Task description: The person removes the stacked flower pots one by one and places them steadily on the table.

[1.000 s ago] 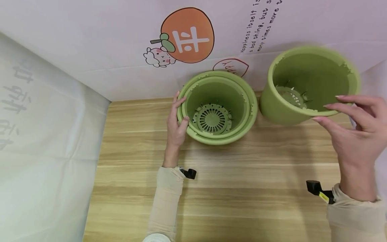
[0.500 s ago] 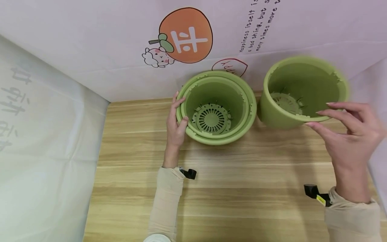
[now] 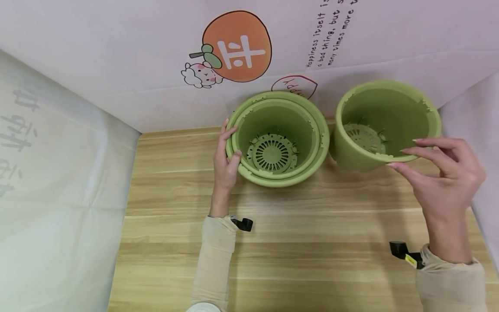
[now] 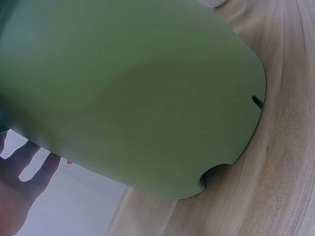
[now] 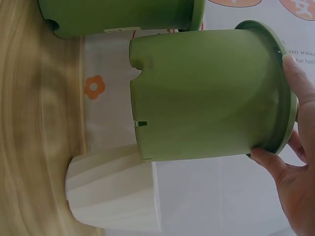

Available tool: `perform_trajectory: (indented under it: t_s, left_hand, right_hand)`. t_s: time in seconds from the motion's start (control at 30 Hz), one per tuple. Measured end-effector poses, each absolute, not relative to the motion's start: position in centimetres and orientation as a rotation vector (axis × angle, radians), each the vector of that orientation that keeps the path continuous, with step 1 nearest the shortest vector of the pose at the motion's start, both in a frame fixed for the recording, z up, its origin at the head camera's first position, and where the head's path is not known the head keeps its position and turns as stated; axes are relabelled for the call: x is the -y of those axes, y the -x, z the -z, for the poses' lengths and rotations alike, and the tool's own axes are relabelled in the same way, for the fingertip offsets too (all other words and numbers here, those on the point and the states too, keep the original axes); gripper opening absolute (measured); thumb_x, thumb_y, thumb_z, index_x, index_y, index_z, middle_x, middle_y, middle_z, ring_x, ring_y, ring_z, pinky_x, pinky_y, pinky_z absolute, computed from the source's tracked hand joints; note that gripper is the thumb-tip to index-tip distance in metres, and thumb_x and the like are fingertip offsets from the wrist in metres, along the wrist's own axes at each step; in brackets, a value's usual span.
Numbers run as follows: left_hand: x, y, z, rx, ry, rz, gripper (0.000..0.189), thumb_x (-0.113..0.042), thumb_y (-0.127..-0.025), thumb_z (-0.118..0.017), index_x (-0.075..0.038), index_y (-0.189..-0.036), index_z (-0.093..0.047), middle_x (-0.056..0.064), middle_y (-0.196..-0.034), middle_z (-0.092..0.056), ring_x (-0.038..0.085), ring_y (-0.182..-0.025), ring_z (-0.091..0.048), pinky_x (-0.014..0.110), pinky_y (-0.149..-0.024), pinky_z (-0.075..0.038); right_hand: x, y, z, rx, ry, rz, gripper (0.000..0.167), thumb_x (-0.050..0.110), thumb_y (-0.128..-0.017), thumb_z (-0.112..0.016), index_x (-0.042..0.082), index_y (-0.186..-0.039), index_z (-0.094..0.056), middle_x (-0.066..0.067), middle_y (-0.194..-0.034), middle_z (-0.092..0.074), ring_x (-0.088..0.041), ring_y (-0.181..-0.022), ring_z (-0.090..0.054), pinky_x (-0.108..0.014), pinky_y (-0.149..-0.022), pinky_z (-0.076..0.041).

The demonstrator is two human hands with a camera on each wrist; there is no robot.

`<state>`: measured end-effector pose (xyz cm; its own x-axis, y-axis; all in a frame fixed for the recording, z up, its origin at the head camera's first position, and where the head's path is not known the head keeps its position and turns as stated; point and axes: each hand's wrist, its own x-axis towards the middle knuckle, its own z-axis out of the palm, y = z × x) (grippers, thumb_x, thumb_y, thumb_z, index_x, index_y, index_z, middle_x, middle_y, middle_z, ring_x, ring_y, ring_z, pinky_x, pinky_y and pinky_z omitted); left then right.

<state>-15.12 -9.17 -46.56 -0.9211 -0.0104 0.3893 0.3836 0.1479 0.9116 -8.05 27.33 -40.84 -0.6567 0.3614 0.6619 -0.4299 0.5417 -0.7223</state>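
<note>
Two green plastic flowerpots stand nested on the wooden table in the head view: an outer pot [image 3: 273, 183] and a slightly smaller inner pot [image 3: 286, 117] with a slotted base. My left hand [image 3: 226, 169] grips their rims at the left side, thumb on top. To the right, another green flowerpot [image 3: 393, 115] tilts leftward, close beside the nested pair. My right hand [image 3: 448, 180] pinches its near right rim between thumb and fingers. In the right wrist view this pot [image 5: 211, 98] is held up, its notched base well above the wood.
A white ribbed pot [image 5: 113, 189] sits on the table in the right wrist view, partly behind the held pot. Printed white sheeting [image 3: 156, 65] rises behind the table [image 3: 304, 251]. More sheeting [image 3: 58, 195] hangs along the left edge.
My right hand and its flowerpot have moved left and toward the table's near side, closer to the nested pots. The left hand has kept its grip and place.
</note>
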Motion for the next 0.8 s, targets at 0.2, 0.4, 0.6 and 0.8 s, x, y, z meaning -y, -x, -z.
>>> perform_trajectory:
  t_s: [0.2,0.4,0.6,0.8]
  left_hand:
    - [9.1,14.9,46.0,2.125,0.357,1.85,0.057,0.009,-0.077,-0.044,0.013,-0.134,-0.047,0.02,-0.16,-0.026,0.032,-0.145,-0.033,0.044,-0.095,-0.053]
    - [9.0,14.9,46.0,2.1,0.378,1.873,0.057,0.009,-0.076,-0.043,0.016,-0.133,-0.046,0.022,-0.16,-0.024,0.035,-0.146,-0.03,0.058,-0.098,-0.049]
    - [9.0,15.0,45.8,2.119,0.366,1.857,0.057,0.009,-0.077,-0.043,0.015,-0.133,-0.047,0.022,-0.16,-0.025,0.034,-0.145,-0.032,0.049,-0.093,-0.054]
    - [9.1,14.9,45.8,2.116,0.366,1.852,0.056,0.011,-0.077,-0.043,0.016,-0.133,-0.047,0.023,-0.159,-0.025,0.035,-0.145,-0.032,0.05,-0.093,-0.054]
  right_hand:
    - [-27.7,7.9,42.0,1.983,-0.086,-1.21,0.036,0.018,-0.065,-0.093,-0.01,-0.078,-0.075,-0.016,-0.097,-0.07,-0.009,-0.097,-0.061,-0.014,-0.079,-0.04]
    - [-27.7,7.6,42.9,2.01,-0.081,-1.194,0.041,0.024,-0.066,-0.093,-0.01,-0.078,-0.075,-0.012,-0.098,-0.069,-0.006,-0.097,-0.061,-0.016,-0.086,-0.044]
    - [-28.2,7.7,44.0,2.012,-0.093,-1.186,0.043,0.028,-0.065,-0.093,-0.009,-0.078,-0.075,-0.014,-0.097,-0.069,-0.005,-0.097,-0.06,-0.014,-0.08,-0.041]
    - [-28.3,7.8,44.8,2.025,-0.126,-1.176,0.049,0.035,-0.066,-0.091,-0.01,-0.077,-0.075,-0.017,-0.095,-0.068,-0.004,-0.097,-0.058,-0.014,-0.079,-0.037]
